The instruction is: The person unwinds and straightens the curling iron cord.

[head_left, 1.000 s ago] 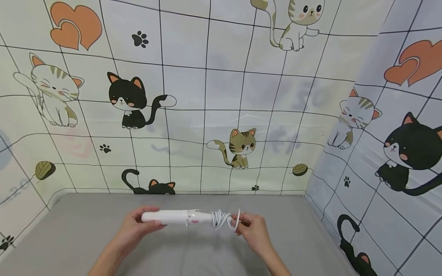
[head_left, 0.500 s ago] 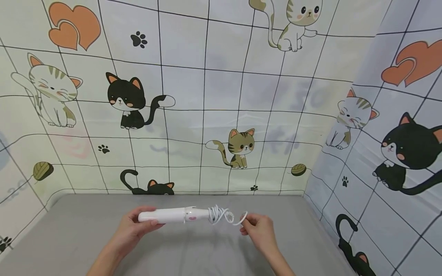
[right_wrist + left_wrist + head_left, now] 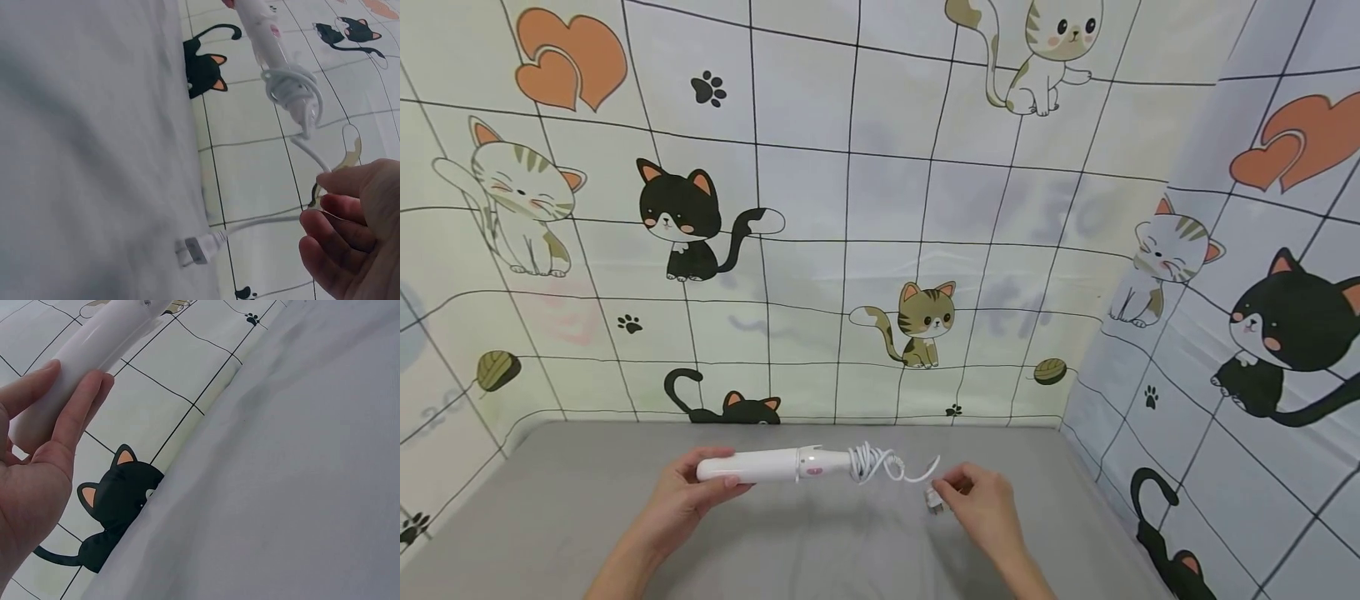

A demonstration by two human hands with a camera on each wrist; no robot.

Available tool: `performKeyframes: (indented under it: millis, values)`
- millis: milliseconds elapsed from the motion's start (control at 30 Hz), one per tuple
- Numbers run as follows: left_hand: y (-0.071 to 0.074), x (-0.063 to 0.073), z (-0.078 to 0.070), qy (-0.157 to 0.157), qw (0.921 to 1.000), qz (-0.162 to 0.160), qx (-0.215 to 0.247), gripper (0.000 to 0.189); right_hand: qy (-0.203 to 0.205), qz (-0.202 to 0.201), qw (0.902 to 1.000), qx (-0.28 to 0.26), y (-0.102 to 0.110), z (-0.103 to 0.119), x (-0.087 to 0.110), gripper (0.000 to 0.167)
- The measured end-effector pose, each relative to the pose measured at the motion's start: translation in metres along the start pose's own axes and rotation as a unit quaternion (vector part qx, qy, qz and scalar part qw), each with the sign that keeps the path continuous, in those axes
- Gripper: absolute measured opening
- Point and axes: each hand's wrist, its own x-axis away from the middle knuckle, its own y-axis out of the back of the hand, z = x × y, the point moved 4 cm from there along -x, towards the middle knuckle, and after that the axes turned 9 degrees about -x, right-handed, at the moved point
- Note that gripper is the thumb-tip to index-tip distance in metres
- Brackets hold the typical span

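My left hand [image 3: 691,487] grips the wide end of a white stick-shaped electric appliance [image 3: 752,467], much like a hair iron, held level above the grey surface. Thumb and fingers lie on opposite sides of its smooth barrel [image 3: 94,350]. A pink mark sits near its middle, and the white power cord [image 3: 867,462] is wound in loops round its narrow end. My right hand [image 3: 988,504] pinches the loose part of the cord between thumb and fingers. From there hangs a two-prong plug [image 3: 203,248], below the fingertips.
A grey cloth-covered surface [image 3: 820,550] spreads under both hands. Behind it and along the sides rise white sheets [image 3: 805,192] with a grid and printed cats, hearts and paw marks.
My right hand has moved right and slightly down, drawing the cord's end out from the coil. The plug now shows below the fingers. The appliance has shifted slightly left and tilted a little.
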Motion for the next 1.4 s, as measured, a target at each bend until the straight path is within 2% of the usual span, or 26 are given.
performKeyframes:
  millis: [100,233,333,400,533,633,800,1000,1100,1267,1400]
  values:
    - [0.001,0.001,0.000,-0.002,1.0000,0.004,-0.001,0.042,0.032,0.004,0.9994,-0.012,0.003,-0.001,-0.005,0.019]
    - [0.004,0.001,0.001,-0.003,1.0000,0.003,-0.003,0.039,0.113,0.018,0.9925,-0.043,0.000,-0.004,-0.011,0.038]
    - [0.005,0.002,0.001,-0.006,1.0000,0.003,0.001,0.038,0.154,0.052,0.9857,-0.047,-0.007,-0.009,-0.014,0.042]
    - [0.005,0.003,0.000,-0.011,0.9999,0.008,0.007,0.038,0.156,0.083,0.9828,-0.052,-0.013,-0.013,-0.015,0.040]
    - [0.007,0.005,0.000,-0.009,0.9999,0.012,0.008,0.039,0.174,0.119,0.9758,-0.058,-0.021,-0.019,-0.013,0.036]
    - [0.010,0.006,0.001,-0.005,0.9999,0.009,0.006,0.039,0.204,0.125,0.9684,-0.070,-0.022,-0.020,-0.011,0.033]
    - [0.013,0.008,0.001,0.000,1.0000,0.004,0.006,0.040,0.217,0.139,0.9610,-0.100,-0.022,-0.024,-0.012,0.024]
    - [0.015,0.008,0.001,-0.003,0.9999,0.007,0.009,0.041,0.271,0.163,0.9449,-0.084,-0.018,-0.026,-0.016,0.006]
    - [0.017,0.008,0.001,-0.008,0.9999,0.007,0.013,0.040,0.275,0.170,0.9441,-0.063,-0.015,-0.029,-0.017,0.006]
    - [0.019,0.008,0.002,-0.010,0.9998,0.007,0.018,0.039,0.275,0.188,0.9413,-0.058,-0.014,-0.030,-0.015,0.008]
    - [0.020,0.008,0.003,-0.012,0.9998,0.011,0.012,0.037,0.286,0.187,0.9391,-0.039,-0.013,-0.028,-0.011,0.007]
